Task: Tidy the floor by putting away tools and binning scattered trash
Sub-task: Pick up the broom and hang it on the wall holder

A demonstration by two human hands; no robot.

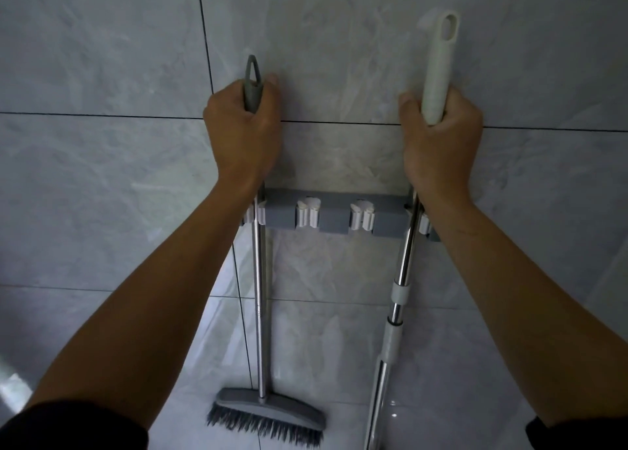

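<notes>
My left hand (243, 126) grips the grey handle end of a floor brush (260, 313), whose steel pole runs down through the leftmost clip of a grey wall rack (334, 218). The grey bristle head (268, 419) hangs near the floor. My right hand (441, 133) grips the white ribbed handle (436, 65) of a telescopic pole (396, 310). That steel pole sits at the rack's rightmost clip, and its lower end runs out of view at the bottom.
Two white clips (307, 217) (362, 217) in the middle of the rack hold nothing. Grey marble-look tiles cover the wall (102, 58) behind the rack. Glossy floor tiles (441, 398) lie below the tools.
</notes>
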